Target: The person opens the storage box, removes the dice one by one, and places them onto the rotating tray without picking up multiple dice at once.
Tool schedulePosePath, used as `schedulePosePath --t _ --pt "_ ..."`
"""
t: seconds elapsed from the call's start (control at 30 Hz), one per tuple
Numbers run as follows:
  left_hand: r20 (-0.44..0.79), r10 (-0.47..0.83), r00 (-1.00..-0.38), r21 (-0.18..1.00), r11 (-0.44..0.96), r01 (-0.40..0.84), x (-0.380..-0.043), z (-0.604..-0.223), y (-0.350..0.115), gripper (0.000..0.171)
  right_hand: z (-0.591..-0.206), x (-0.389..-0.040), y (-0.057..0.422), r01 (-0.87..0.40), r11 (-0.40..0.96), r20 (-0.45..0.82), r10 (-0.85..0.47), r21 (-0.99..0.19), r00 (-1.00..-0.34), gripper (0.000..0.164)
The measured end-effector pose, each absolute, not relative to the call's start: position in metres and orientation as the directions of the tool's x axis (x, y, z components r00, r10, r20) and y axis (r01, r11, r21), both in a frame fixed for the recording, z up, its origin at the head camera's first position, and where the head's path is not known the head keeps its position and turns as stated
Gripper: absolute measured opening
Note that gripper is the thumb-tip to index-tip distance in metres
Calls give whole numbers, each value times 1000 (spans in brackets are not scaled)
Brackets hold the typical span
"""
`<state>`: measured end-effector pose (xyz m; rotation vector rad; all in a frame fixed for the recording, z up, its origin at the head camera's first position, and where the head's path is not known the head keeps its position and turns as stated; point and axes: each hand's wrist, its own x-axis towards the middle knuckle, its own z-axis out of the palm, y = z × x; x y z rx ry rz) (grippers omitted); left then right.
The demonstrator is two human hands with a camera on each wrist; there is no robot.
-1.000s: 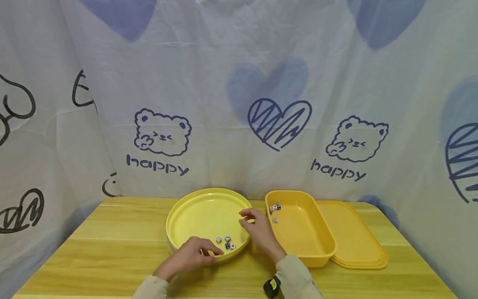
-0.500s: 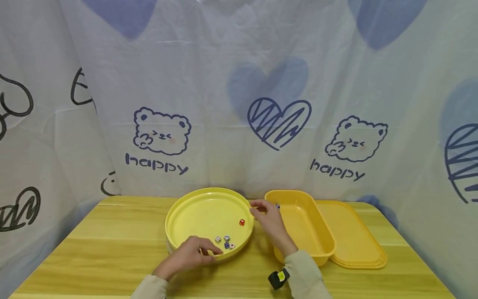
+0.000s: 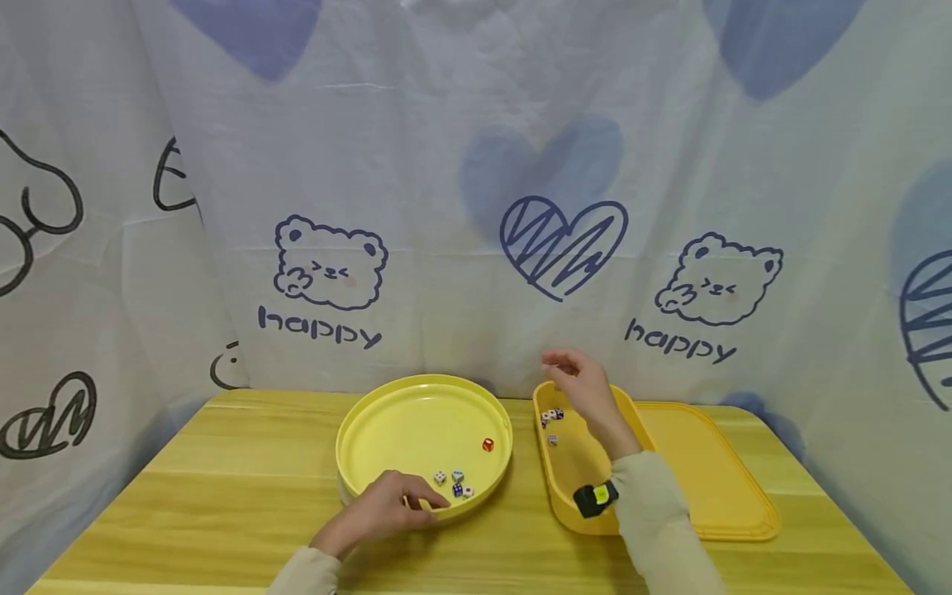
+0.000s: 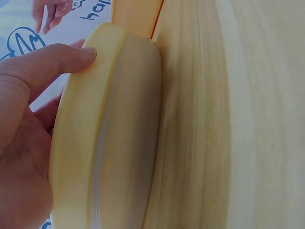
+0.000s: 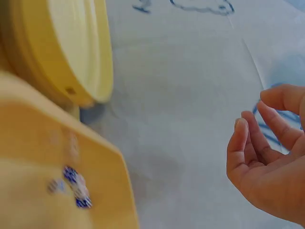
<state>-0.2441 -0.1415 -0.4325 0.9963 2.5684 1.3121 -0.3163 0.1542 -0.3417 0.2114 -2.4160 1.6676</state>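
Left hand (image 3: 394, 502) grips the round yellow tray (image 3: 409, 430) at its near rim; right hand (image 3: 583, 384), fingers loosely bent, unloaded, hovers right of it. Red die (image 3: 487, 445) lies inside, rightmost. Advised: brace tray, pinch opposite faces.

I grip a round yellow plastic tray (image 3: 402, 426), smooth and faintly glossy; the yellow-brown wood-grain table (image 3: 186, 487) looks satiny, the white cloth curtain (image 3: 446, 306) matt, creased.
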Motion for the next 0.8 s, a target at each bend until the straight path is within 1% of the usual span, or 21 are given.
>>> schedulePosePath --t 0.13,0.27,0.4,0.57,0.63,0.8 --pt "208 587 -782 745 423 516 -245 -432 -143 15 -330 -334 169 -235 371 236 -44 -898 -971 30" --pt "203 591 -781 755 413 509 -246 -432 -143 15 -333 -348 181 -205 384 189 -78 -900 -979 30" --pt "199 595 -779 764 403 503 -245 -434 -143 15 -352 -361 190 -141 398 112 -95 -907 -989 31" --pt "201 596 -777 763 402 506 -245 -437 -141 16 -379 -371 201 -50 342 26 -75 -938 -997 33" --pt "204 597 -776 761 402 509 -246 -437 -141 16 -389 -375 205 -33 320 10 -72 -947 -997 31" --pt "216 592 -777 753 405 518 -247 -436 -142 15 -411 -379 216 -20 327 -10 -89 -945 -996 31"
